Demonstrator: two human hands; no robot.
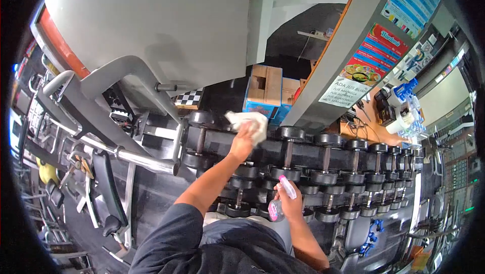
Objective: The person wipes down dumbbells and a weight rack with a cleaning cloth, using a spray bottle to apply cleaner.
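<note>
One spray btl [288, 188] gripped in R hand [291, 203], nozzle [282, 178] fwd-left, axis slanted (L hand [243, 141] clutches cloth [259, 126]).

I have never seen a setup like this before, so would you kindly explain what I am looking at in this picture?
Gladly. There is no machine here: the arms belong to a person working bare-handed. The one picture comes from a camera worn on their head, looking forward and down, which is why their dark shirt shows at the bottom. The left hand holds a white cloth, slightly blurred, over a rack. On the rack sit rows of black dumbbells. The right hand grips a spray bottle with a pink nozzle tip. Beyond the rack are cardboard boxes.
</note>
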